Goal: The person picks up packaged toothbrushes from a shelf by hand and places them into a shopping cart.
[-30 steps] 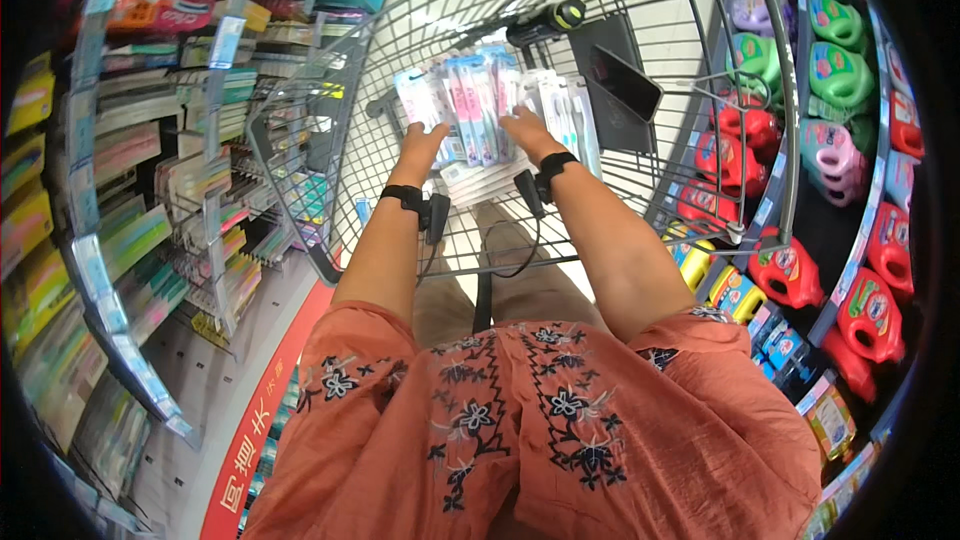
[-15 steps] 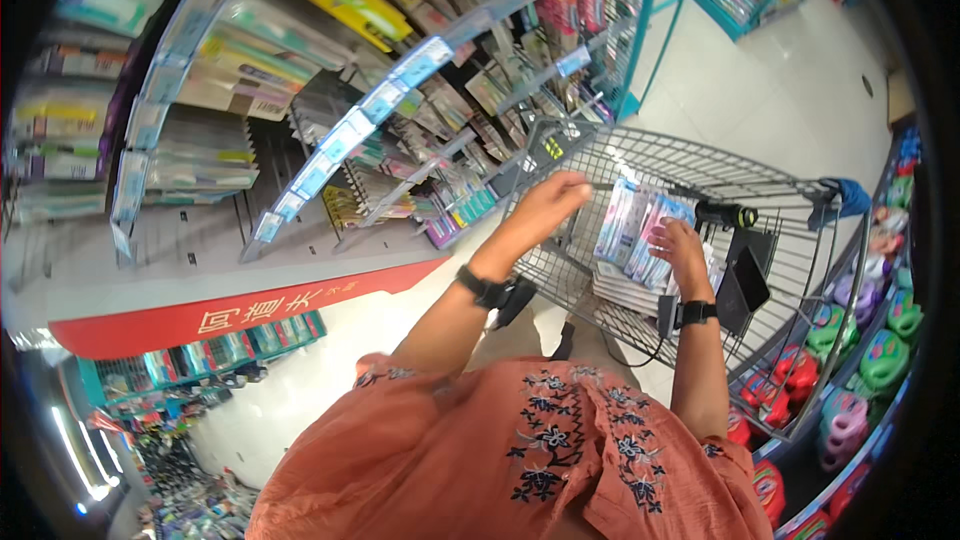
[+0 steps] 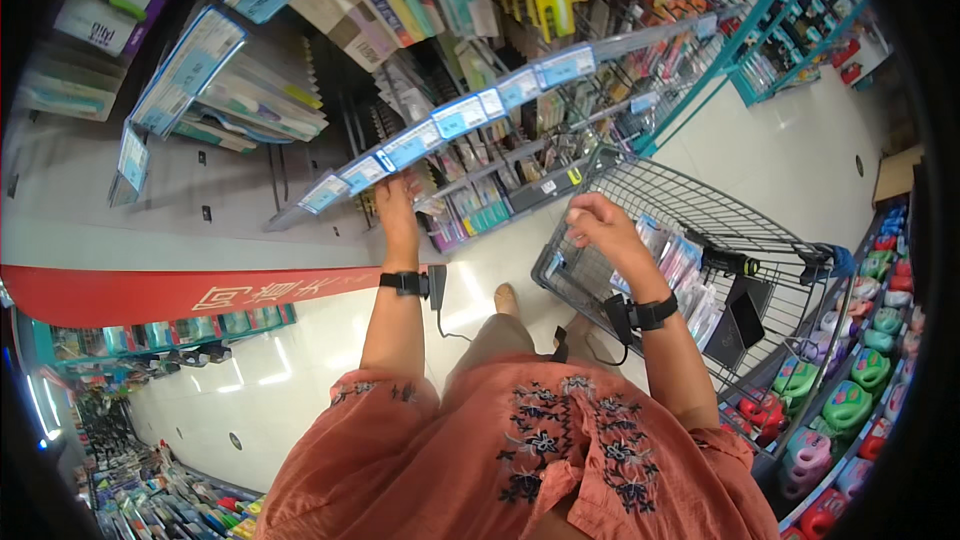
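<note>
My left hand [image 3: 398,218] reaches up to the hanging rack on the left, at the lower edge of a curved price-label rail [image 3: 440,130]. Its fingertips go in behind the rail among small hanging packages, so whether it grips one is hidden. Over the near-left side of a grey wire shopping cart [image 3: 690,185], my right hand [image 3: 608,232] hovers with fingers curled in and nothing visible in them. Inside the cart, slim blister packs [image 3: 672,262] lie in a stack, partly behind my right forearm. A dark phone-like slab [image 3: 745,315] rests beside them.
Toothbrush-like packs [image 3: 375,5] hang on the racks above the rail. A red sign strip [image 3: 120,297] borders the shelf's base. Colourful bottles [image 3: 845,410] line the right side, close to the cart. A teal wire rack [image 3: 800,40] stands beyond the cart.
My left hand has moved from the cart's edge left to the label rail. My right hand has lifted off the packs and moved left, curling its fingers. The view has shifted toward the shelf.
</note>
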Motion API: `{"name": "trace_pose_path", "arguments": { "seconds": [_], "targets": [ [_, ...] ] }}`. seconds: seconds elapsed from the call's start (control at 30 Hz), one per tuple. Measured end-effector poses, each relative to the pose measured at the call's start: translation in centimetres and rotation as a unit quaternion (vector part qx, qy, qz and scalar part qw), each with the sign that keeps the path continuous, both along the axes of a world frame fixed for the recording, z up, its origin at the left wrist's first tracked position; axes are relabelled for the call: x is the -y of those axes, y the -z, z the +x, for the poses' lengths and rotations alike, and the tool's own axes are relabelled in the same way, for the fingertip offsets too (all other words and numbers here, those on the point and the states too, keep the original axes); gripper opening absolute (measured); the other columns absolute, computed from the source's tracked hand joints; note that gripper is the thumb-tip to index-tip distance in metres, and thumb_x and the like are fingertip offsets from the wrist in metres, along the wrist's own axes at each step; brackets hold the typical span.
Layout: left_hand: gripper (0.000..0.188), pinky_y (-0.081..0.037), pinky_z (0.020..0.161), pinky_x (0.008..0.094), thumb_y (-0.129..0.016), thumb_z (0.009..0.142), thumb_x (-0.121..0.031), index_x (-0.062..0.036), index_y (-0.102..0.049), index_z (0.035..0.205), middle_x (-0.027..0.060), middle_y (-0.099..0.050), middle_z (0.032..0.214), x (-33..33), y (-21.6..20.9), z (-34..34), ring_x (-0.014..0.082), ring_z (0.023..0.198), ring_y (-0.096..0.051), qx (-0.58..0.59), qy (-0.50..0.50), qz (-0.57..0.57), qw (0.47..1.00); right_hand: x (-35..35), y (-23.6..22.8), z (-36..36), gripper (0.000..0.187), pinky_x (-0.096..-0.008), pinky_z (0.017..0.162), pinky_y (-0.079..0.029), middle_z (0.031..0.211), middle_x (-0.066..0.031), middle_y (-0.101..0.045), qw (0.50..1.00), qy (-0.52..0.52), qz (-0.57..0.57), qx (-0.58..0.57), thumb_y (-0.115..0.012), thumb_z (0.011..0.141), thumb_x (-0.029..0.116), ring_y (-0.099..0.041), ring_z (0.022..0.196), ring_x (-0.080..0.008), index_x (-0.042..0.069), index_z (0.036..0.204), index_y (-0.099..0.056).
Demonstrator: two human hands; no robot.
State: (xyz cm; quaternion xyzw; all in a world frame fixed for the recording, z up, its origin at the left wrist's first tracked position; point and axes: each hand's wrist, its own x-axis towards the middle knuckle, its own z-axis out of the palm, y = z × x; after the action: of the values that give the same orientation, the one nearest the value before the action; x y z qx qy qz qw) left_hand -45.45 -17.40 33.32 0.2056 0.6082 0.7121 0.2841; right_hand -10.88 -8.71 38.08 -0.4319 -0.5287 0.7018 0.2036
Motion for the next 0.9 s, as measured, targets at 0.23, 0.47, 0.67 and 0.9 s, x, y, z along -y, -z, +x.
{"name": "trace_pose_path", "arguments": {
  "seconds": [0.23,0.47,0.67,0.9],
  "targets": [
    [0.037,-0.051,0.091,0.0335,-0.059,0.102,-0.027,-0.0118,-0.051,0.134,0.0049,-0.062,0.110,-7.4,6.4,-9.3,0.0176,0.099,-0.061,0.043,-0.018,0.111,0.993,1.6,0.4,-9.1,0.051,-0.0340,0.080,-0.055,0.110,-0.0153,-0.067,0.988,-0.038,0.135,0.067,-0.071,0.090,0.026,-0.066,0.094,-0.0217,0.002,0.131,-0.054],
    [0.030,-0.053,0.086,0.0355,-0.053,0.102,-0.017,-0.0076,-0.054,0.130,0.0094,-0.066,0.110,-13.9,8.4,-15.6,0.0253,0.097,-0.065,-0.005,-0.012,0.073,0.997,0.5,-0.4,-16.1,0.066,-0.0379,0.085,-0.054,0.129,-0.0242,-0.056,0.965,-0.040,0.250,0.061,-0.075,0.085,0.025,-0.065,0.096,-0.0293,-0.001,0.138,-0.046],
    [0.029,-0.053,0.085,0.0352,-0.053,0.102,-0.016,-0.0069,-0.054,0.129,0.0105,-0.066,0.110,-15.8,6.9,-18.5,0.0257,0.098,-0.065,-0.113,0.042,-0.007,0.993,-0.4,0.1,-20.5,0.081,-0.0432,0.095,-0.051,0.134,-0.0275,-0.051,0.946,-0.032,0.300,0.116,-0.080,0.080,0.033,-0.062,0.112,-0.0383,-0.002,0.141,-0.040],
    [0.028,-0.053,0.085,0.0348,-0.052,0.101,-0.015,-0.0061,-0.055,0.128,0.0118,-0.066,0.110,-18.5,5.9,-20.4,0.0261,0.099,-0.066,-0.209,0.073,-0.057,0.973,-2.1,1.4,-22.8,0.082,-0.0456,0.106,-0.044,0.143,-0.0293,-0.045,0.906,-0.046,0.384,0.172,-0.081,0.077,0.042,-0.049,0.129,-0.0449,0.006,0.142,-0.045]
  ]
}}
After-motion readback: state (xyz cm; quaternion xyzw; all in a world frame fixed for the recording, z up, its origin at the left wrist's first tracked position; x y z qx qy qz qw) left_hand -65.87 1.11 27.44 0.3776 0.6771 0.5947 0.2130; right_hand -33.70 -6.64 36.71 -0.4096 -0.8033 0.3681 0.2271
